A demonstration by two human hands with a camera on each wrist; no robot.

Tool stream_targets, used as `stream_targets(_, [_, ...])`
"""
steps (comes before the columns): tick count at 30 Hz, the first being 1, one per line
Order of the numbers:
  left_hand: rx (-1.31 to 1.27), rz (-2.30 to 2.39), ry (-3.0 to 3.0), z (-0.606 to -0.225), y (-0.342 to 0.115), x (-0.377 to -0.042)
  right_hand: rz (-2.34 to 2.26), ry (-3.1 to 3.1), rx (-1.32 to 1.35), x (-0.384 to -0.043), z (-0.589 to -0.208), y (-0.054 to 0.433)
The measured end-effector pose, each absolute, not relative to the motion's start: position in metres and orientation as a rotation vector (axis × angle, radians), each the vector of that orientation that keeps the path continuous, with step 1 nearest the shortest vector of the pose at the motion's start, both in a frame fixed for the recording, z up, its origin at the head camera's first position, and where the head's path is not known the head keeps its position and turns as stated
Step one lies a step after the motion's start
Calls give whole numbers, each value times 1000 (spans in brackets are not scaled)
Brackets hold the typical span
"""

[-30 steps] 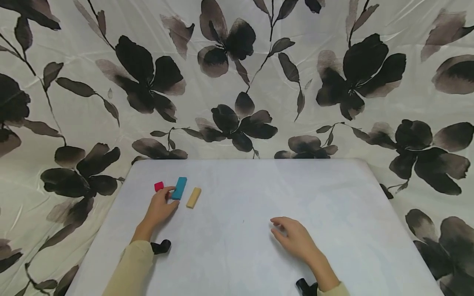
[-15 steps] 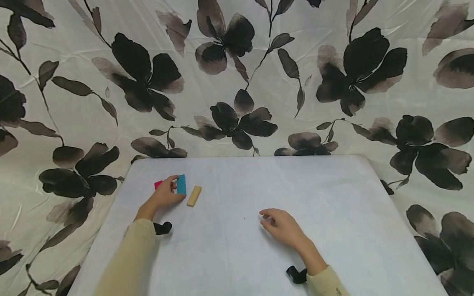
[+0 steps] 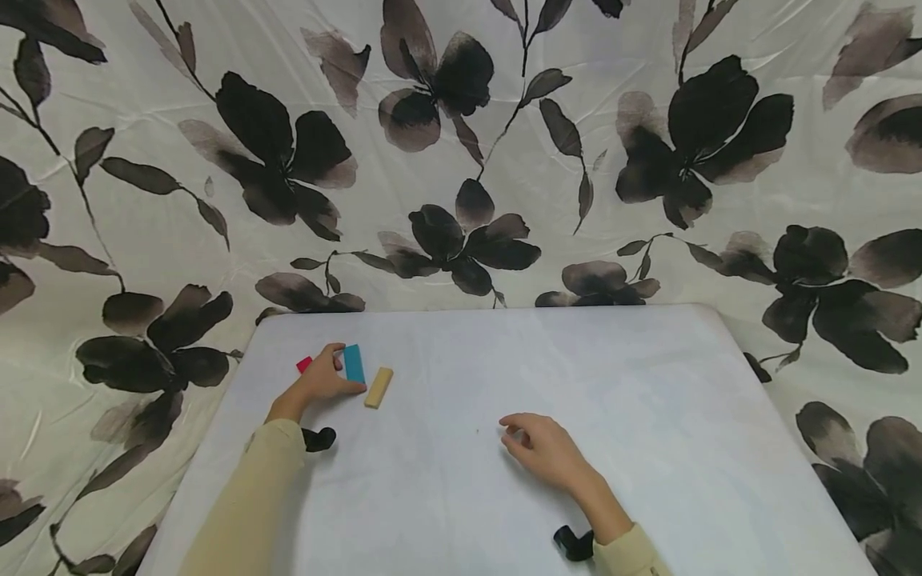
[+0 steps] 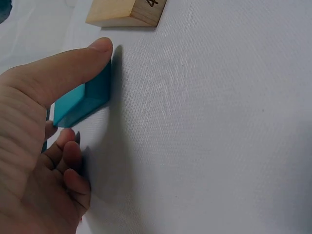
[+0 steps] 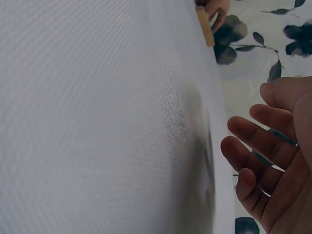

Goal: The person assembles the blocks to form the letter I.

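A blue rectangular block (image 3: 354,364) lies at the left of the white table. My left hand (image 3: 320,382) pinches it between the thumb at its near end and a finger at its far end; in the left wrist view the thumb (image 4: 73,66) crosses over the block (image 4: 85,97). Just right of it lies a plain wooden block (image 3: 378,388), whose end bears a dark mark in the left wrist view. A red block (image 3: 304,365) is partly hidden behind the left hand. My right hand (image 3: 546,450) hovers over the table's middle, fingers loosely bent, holding nothing.
The white tabletop (image 3: 446,496) spreads under both hands, its far edge meeting a floral cloth (image 3: 576,48). Black camera mounts (image 3: 574,544) stick out from both wrists over the table.
My left hand has taken hold of the blue block and turned it, so its far end now leans left instead of right. The right hand has drifted left and slightly away from me.
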State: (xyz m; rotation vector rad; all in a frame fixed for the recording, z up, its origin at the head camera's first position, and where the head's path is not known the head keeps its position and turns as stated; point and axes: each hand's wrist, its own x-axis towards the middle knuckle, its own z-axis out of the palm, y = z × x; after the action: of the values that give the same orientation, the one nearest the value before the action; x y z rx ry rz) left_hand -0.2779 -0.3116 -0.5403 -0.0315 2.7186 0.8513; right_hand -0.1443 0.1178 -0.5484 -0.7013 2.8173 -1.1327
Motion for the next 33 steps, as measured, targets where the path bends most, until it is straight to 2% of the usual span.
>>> stream_targets(12, [-64, 923, 2752, -549, -315, -278, -1146, 2776, -742, -148, -548, 106])
stream_targets(33, [-8, 1164, 2818, -538, -314, -262, -1174, 2765, -743, -147, -553, 102])
